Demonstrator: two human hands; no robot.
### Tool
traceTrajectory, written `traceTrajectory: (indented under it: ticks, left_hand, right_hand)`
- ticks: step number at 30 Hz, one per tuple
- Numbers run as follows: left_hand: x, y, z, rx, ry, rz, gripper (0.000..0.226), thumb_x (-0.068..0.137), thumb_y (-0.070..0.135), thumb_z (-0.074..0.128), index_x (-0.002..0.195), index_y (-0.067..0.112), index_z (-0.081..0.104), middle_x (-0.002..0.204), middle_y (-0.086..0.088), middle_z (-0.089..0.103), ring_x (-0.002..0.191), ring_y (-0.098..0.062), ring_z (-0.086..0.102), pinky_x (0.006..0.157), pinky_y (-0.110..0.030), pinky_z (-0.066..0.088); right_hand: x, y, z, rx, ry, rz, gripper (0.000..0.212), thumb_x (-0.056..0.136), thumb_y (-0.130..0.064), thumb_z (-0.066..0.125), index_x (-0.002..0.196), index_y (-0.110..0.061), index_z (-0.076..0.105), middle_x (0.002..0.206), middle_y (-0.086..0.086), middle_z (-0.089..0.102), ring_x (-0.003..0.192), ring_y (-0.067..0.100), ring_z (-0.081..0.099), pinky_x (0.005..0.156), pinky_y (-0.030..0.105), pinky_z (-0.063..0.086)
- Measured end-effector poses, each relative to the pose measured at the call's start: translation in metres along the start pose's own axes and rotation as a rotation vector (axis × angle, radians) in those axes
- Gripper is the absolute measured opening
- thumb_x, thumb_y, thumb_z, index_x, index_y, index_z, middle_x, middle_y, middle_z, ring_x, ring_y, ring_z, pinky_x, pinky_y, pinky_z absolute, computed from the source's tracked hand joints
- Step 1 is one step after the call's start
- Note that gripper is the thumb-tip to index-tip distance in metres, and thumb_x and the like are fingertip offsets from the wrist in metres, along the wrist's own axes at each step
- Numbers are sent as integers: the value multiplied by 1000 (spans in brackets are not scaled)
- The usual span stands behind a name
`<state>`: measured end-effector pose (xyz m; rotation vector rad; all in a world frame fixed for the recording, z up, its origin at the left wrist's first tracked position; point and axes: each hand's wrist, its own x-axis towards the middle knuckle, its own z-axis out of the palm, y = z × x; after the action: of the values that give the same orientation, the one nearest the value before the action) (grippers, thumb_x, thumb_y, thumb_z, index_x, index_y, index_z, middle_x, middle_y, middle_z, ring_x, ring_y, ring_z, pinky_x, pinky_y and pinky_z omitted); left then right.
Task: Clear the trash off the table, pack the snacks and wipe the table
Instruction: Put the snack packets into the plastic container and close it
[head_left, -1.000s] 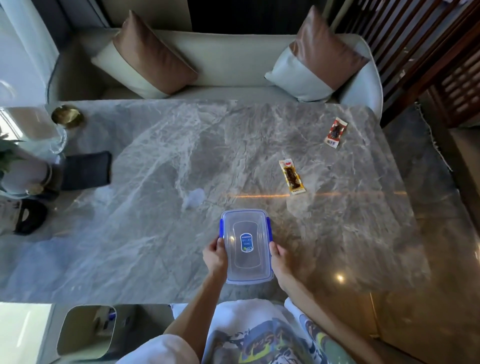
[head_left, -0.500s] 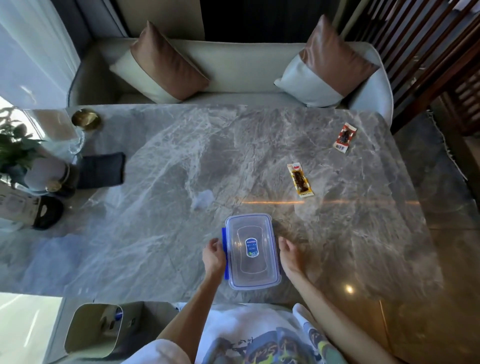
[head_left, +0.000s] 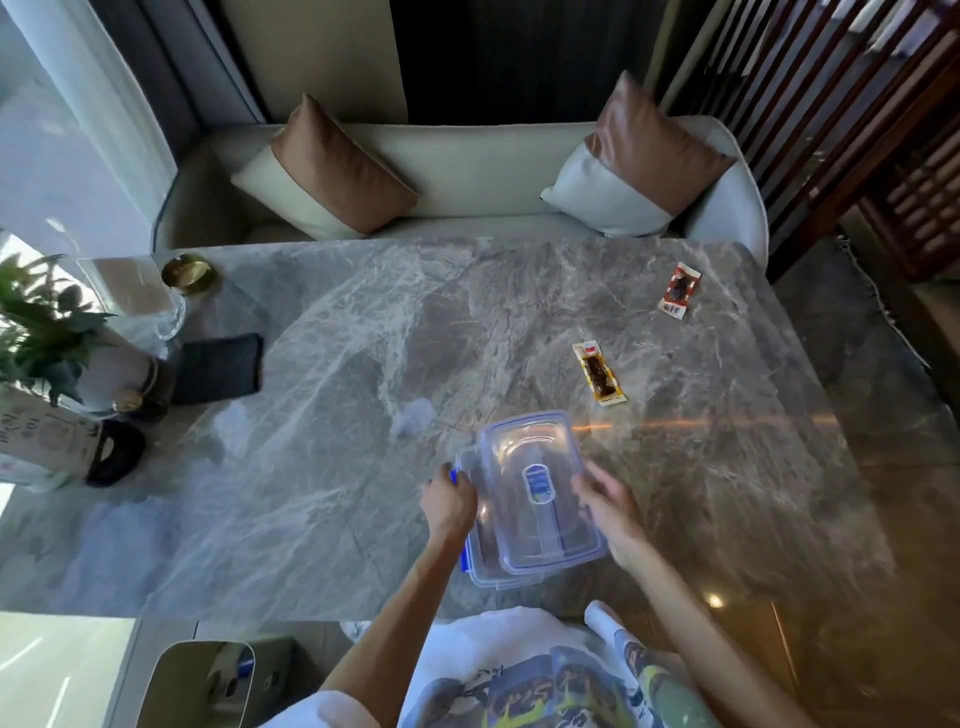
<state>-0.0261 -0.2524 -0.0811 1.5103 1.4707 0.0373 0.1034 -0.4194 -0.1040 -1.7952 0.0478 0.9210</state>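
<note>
Clear container (head_left: 530, 499), long axis near-to-far, far end angled slightly left

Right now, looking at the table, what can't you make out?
Head view only:
- Box contents: motion blur and glare on the lid.
- Right hand grip on the lid: fingers blurred.
- Print on near pack and far pack: too small.
- Bin contents: dim, cut off by the bottom edge.
- Pale scrap: too blurred to identify.
</note>
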Motion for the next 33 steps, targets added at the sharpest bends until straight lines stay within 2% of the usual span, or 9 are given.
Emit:
traceTrajectory:
  ticks: [2,7,13,15,18,22,25,29,33]
  left_hand:
    - [8,-7,3,162,-86,-37,43,93,29,51,127,3,47,127,-27,54,122,-41,50,101,-43,40]
    - [42,-51,20,201,-224,-155,29,70,24,53,98,16,48,104,-22,64,87,-37,68,77,-51,58]
    - [-2,-73,19,-436,-231,-447,55,78,7,65,119,10,28,101,-25,52,50,-30,63,37,-41,55]
    - [-9,-89,26,-522,-250,-498,54,79,11,67,122,-2,37,97,-30,57,40,-23,63,35,-31,53]
    - [-27,-79,28,-601,-228,-555,14,96,4,49,84,-3,49,53,-16,62,31,-16,59,33,-23,49]
    - [-33,-64,20,-539,-308,-595,21,93,9,56,75,3,48,38,-9,59,28,-15,57,31,-19,47]
    - [-31,-61,4,-490,-284,-627,27,86,15,69,92,-1,48,67,-18,61,44,-28,64,37,-33,54]
    - [-12,-76,-7,-319,-98,-580,73,77,31,77,134,9,37,132,-17,42,117,-42,52,68,-49,58]
    - [-21,-66,-20,-18,-50,-119,62,88,13,58,146,14,35,131,-16,57,107,-32,60,91,-40,51]
  right_hand:
    - [2,9,-31,42,103,30,47,94,-11,58,139,-15,45,79,1,61,60,8,49,54,18,44]
    - [-7,56,-112,98,427,123,47,95,-11,55,140,-7,44,80,3,61,57,7,52,53,16,46]
    - [-8,103,-123,69,527,198,44,96,-12,53,140,-8,46,72,-3,54,53,2,46,42,6,37]
    - [0,104,-102,54,468,182,45,97,-10,52,141,-5,43,85,4,61,72,12,57,58,8,44]
    - [13,96,-69,19,406,159,45,96,-8,54,139,0,44,131,20,57,119,33,56,97,35,44]
    - [19,83,-47,-101,335,115,44,97,-10,51,139,0,43,139,15,50,125,27,50,101,36,38]
    - [27,87,-48,-384,329,108,47,98,-20,47,143,-7,40,137,27,50,128,37,47,107,42,34]
    - [23,84,-54,-801,285,44,62,94,-33,54,149,-19,29,146,22,37,137,36,30,114,44,21]
    - [4,84,-43,-969,166,-208,66,91,-23,62,149,-26,30,160,8,16,146,31,15,118,39,15]
